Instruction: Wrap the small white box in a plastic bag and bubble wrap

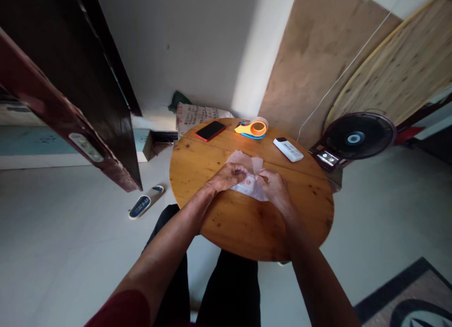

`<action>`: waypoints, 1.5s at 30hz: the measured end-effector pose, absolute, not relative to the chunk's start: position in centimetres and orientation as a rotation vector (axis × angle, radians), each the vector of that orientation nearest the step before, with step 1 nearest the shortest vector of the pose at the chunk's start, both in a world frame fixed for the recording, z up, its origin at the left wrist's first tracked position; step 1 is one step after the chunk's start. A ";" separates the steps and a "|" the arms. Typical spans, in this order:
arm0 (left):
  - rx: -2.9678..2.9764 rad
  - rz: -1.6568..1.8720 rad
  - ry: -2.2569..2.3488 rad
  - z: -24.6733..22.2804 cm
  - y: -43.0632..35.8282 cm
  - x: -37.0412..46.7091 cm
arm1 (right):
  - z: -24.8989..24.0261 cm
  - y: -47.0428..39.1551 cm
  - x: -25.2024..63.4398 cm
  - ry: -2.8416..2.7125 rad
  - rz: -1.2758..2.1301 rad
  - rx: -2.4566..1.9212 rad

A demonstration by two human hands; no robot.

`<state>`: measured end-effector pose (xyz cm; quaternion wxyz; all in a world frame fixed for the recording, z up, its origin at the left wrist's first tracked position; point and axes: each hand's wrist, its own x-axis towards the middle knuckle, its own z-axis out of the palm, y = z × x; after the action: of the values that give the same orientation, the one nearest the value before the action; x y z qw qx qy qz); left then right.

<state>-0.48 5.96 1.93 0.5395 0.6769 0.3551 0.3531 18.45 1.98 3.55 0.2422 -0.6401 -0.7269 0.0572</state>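
Translucent wrap (238,158) lies mid-desk (247,232), between the 2 hands. Right hand (274,186): fingertips closed, looks like gripping its edge. Left hand (228,177): fingers curled over it, can't tell if pinching. Step, my read: fine fingertip handling of the wrap. Next move calls for light, even tension; film could crease or slip. Far side: phone (211,130), orange tape dispenser (251,128), white device (288,149). None blocks the hands; fan (356,136) beside desk, airflow could lift film.
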 end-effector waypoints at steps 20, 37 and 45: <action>1.561 0.851 0.777 1.7 6.1 -0.6 | 3.5 -0.9 13.5 -2.136 -0.148 -1.254; 1.660 0.857 1.005 2.0 6.0 -1.4 | 2.2 -0.4 15.1 -2.097 -0.229 -1.332; 1.648 1.038 1.404 0.8 7.9 -1.7 | 2.0 -0.4 15.1 -2.086 -0.254 -1.343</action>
<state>-1.73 7.87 0.78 0.3621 0.6398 0.5450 0.4031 15.13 -0.42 1.96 0.3180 -0.5106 -0.7930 -0.0964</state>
